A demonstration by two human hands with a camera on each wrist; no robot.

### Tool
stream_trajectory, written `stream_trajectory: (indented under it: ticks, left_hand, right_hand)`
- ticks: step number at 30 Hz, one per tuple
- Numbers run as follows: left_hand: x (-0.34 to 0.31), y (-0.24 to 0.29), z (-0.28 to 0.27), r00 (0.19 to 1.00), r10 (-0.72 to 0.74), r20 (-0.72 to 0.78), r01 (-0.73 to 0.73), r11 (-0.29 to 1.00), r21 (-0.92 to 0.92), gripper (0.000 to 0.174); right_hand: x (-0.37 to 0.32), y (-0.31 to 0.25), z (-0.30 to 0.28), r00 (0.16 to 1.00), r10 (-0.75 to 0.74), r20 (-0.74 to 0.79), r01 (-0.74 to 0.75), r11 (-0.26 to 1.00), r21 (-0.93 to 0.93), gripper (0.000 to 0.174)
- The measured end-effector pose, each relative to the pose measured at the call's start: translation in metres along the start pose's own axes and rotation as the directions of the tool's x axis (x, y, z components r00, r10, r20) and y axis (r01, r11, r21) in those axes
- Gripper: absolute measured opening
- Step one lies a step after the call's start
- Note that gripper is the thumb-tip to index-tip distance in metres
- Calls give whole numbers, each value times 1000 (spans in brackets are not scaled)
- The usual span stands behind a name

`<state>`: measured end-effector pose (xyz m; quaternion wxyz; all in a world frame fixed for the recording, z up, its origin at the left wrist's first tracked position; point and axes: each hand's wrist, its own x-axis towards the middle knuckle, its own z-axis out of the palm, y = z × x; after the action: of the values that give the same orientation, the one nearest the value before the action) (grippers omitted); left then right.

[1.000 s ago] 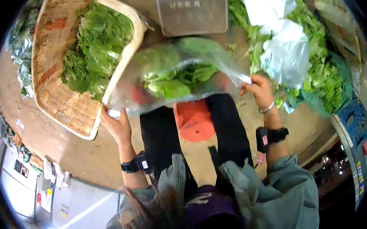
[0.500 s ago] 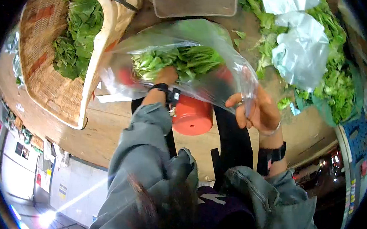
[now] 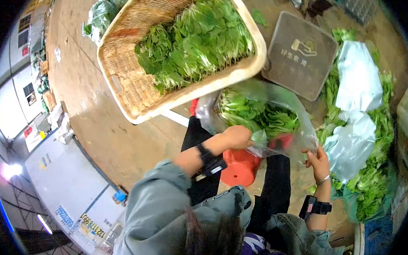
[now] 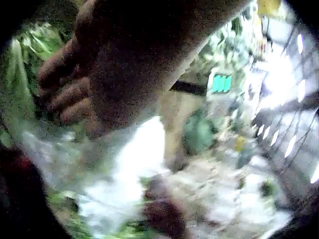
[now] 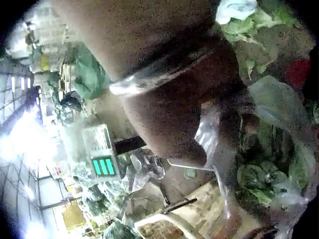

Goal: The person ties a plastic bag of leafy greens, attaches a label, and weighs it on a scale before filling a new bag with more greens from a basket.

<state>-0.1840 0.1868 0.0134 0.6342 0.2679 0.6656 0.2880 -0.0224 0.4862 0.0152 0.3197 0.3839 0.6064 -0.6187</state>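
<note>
Leafy greens (image 3: 242,108) lie inside a clear plastic bag (image 3: 302,105), its mouth spread towards the person. My right hand (image 3: 318,165) pinches the bag's right edge; in the right wrist view the film (image 5: 208,134) runs out from the hand (image 5: 184,109). My left hand (image 3: 237,137) is at the near side of the bag mouth, against the greens. The left wrist view shows that hand (image 4: 94,74) with bent fingers over leaves (image 4: 37,47); whether they grip any is unclear. Under the bag stands a red stool (image 3: 239,168).
Left of the bag, a woven basket (image 3: 119,63) holds more greens (image 3: 204,40). A grey lidded box (image 3: 300,56) is behind the bag. To the right lie loose lettuce (image 3: 372,182) and pale plastic bags (image 3: 358,80). Wrapped bundles (image 3: 104,11) lie beyond the basket.
My left hand let go of the bag's left edge, reached into the greens, and is now at the near edge. The right hand still pinches the right edge. The head view has turned left.
</note>
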Motion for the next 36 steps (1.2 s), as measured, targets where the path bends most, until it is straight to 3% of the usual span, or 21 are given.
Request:
stream_trajectory:
  ticks: [2,3,4,5,7,8,9,11,13,16,18,20,22,24,26,27,29,30,32,34,36]
  left_hand:
    - [-48,-2,-66,939,243,-244,-326,856,-401,37]
    - [-73,-19,-110,954,170,-246,-296,662,-688,41]
    - [-82,-54,-144,917,262,-301,-396,502,-769,41]
    - [-79,-95,-171,853,194,-485,-522,301,-798,41]
    - [-59,-194,-225,742,-430,-515,-401,331,-854,33]
    - [-51,-247,-229,596,-682,-424,-270,327,-906,29]
    - [-55,-285,-232,605,-688,-401,-260,305,-916,29]
    - [-49,-319,-225,627,-758,-180,406,515,-755,29]
    - [-25,-358,-201,672,-740,-35,439,436,-785,26]
    - [-1,-354,-178,564,-822,-77,395,350,-849,29]
    - [-7,-399,-193,514,-824,-236,584,538,-608,31]
    - [-33,-402,-233,372,-640,-672,554,734,-392,39]
    - [-63,-418,-283,47,-745,-665,729,481,-487,46]
    - [-107,-483,-305,20,-603,-797,581,656,-482,49]
    - [-121,-520,-302,-50,-573,-818,649,604,-463,48]
    - [-127,-543,-296,-106,-531,-840,706,555,-440,47]
    - [-111,-574,-277,58,-639,-767,496,685,-533,60]
    - [-101,-553,-276,165,-738,-654,362,662,-656,65]
    - [-85,-555,-273,79,-813,-576,449,545,-708,68]
    - [-78,-549,-270,-19,-878,-479,513,402,-759,71]
    - [-83,-524,-273,-163,-879,-449,248,404,-881,67]
  right_hand:
    - [6,-25,6,997,-22,-76,10,987,-160,41]
    - [15,-52,14,943,-321,-88,176,705,-687,40]
    - [5,-75,16,845,-531,68,178,159,-971,39]
    - [10,-113,39,837,-540,-85,199,445,-873,36]
    - [47,-183,99,909,-374,-183,282,877,-390,32]
    - [62,-214,126,895,-444,-34,389,818,-423,32]
    - [91,-240,165,861,-496,113,493,757,-430,31]
    - [160,-264,213,753,-562,343,646,528,-552,31]
    - [253,-264,279,887,-351,301,450,506,-736,32]
    - [342,-239,332,932,-128,338,362,358,-861,32]
    - [358,-221,358,925,-47,378,363,413,-835,34]
    - [368,-205,377,899,-22,438,401,442,-802,34]
    - [380,-214,407,874,25,486,430,429,-795,37]
    - [401,-231,449,892,-52,449,411,502,-761,36]
    - [433,-244,495,918,-187,351,386,626,-678,50]
    - [445,-249,525,880,-368,299,467,562,-683,48]
    - [497,-237,570,810,-532,246,528,479,-701,46]
    - [551,-204,594,577,-651,493,682,52,-730,42]
    - [623,-150,619,309,-588,748,688,-405,-602,40]
    - [604,-164,623,564,-473,677,564,-379,-734,42]
    - [526,-236,614,753,-213,622,514,-401,-759,49]
